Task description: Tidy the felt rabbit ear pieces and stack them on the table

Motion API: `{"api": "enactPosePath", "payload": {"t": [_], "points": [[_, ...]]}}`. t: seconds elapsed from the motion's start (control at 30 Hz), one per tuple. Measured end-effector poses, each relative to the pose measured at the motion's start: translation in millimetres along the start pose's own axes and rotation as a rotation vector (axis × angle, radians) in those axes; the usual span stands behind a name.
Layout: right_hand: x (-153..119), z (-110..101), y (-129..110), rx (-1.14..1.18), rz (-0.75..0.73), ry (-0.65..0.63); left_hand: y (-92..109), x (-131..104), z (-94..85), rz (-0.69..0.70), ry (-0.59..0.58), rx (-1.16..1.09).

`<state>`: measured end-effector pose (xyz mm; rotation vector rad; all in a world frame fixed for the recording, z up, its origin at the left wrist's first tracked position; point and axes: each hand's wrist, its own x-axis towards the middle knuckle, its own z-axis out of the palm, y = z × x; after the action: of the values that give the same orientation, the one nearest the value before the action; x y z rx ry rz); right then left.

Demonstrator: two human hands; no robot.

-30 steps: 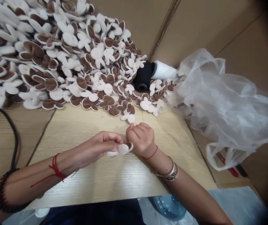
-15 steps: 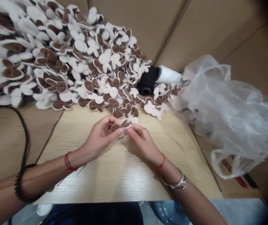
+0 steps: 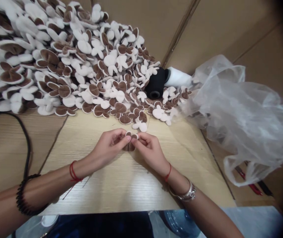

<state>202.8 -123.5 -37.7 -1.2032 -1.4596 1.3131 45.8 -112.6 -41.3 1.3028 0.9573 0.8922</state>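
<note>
Between my two hands is a small plush fabric piece (image 3: 131,147), brown with a white edge, shaped with rounded lobes. My left hand (image 3: 110,142) pinches its left side between thumb and fingers. From the other side, my right hand (image 3: 148,145) pinches the right lobe the same way. Both thumbs lie on the brown face, and parts of the piece are covered by the fingertips. Just beyond my hands, a white bunny-shaped piece (image 3: 140,125) lies on the pale board (image 3: 101,185), at the near edge of a large pile of similar pieces (image 3: 82,69).
A black thread cone (image 3: 155,84) and a white roll (image 3: 180,77) stand against the pile's right end. Crumpled clear plastic bags (image 3: 240,109) cover the right side, near a red-handled tool (image 3: 255,189). A black cable (image 3: 27,142) runs down the left. Cardboard (image 3: 221,29) walls the back.
The plush piece has been turned so its two small lobes point up, and it sits slightly nearer me. Both hands now hold it by those lobes.
</note>
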Motion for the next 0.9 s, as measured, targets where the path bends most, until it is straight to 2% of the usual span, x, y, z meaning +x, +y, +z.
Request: {"api": "enactPosePath", "payload": {"t": [0.17,0.27,0.47,0.57,0.73,0.8,0.9], "points": [[4,-6,1,0.185,0.039,-0.067,4,-1,-2.5,0.005,-0.078,-0.152],[7,-12,1,0.197,0.051,-0.098,5,1,-6.7,-0.019,-0.109,-0.205],[7,-16,-5,0.094,0.064,-0.063,6,2,-9.6,-0.012,-0.117,-0.133],[5,-13,-7,0.088,0.083,-0.044,5,3,-8.3,-0.053,-0.130,-0.125],[4,-7,-5,0.162,0.174,-0.180,5,4,-7.4,-0.127,-0.073,-0.098],[5,-8,-4,0.141,0.177,-0.193,8,4,-9.9,-0.154,-0.083,-0.063],[7,-11,-3,0.094,0.159,-0.126,14,12,-22.6,-0.192,-0.089,0.046]]}}
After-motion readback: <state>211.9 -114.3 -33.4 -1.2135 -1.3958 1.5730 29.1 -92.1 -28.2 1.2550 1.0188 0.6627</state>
